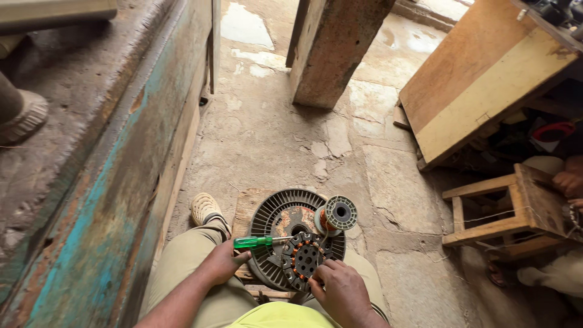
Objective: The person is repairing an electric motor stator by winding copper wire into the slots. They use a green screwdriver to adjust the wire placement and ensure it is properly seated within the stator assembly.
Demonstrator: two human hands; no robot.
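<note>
Copper-wound stator [303, 259] pinched in right hand [343, 291] grip; left hand [223, 262] clasps green-handled screwdriver [258, 242].

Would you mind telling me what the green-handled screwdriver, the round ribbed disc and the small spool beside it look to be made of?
The green-handled screwdriver, in the left hand, seems to have a glossy translucent plastic handle and a metal shaft. The round ribbed disc looks like dull grey cast metal, with rusty orange patches near its centre. The small spool appears to be pale plastic wound with reddish, probably copper, wire.
</note>
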